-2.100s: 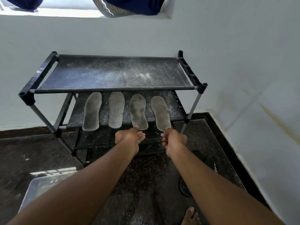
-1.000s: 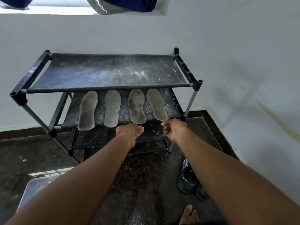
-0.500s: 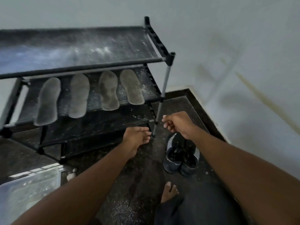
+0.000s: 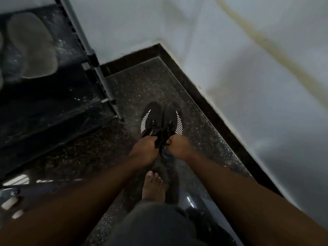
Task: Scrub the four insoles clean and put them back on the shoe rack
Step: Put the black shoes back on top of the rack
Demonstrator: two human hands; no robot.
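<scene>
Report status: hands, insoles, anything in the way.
Left hand and right hand each grip a black striped shoe on the floor. One insole visible on the rack shelf, untouched. Nothing blocking.

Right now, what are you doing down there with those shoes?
A person is bent over a pair of black shoes with white stripes on the floor beside the shoe rack. The left hand grips the left shoe's opening and the right hand grips the other. One grey insole lies on the rack shelf.
</scene>
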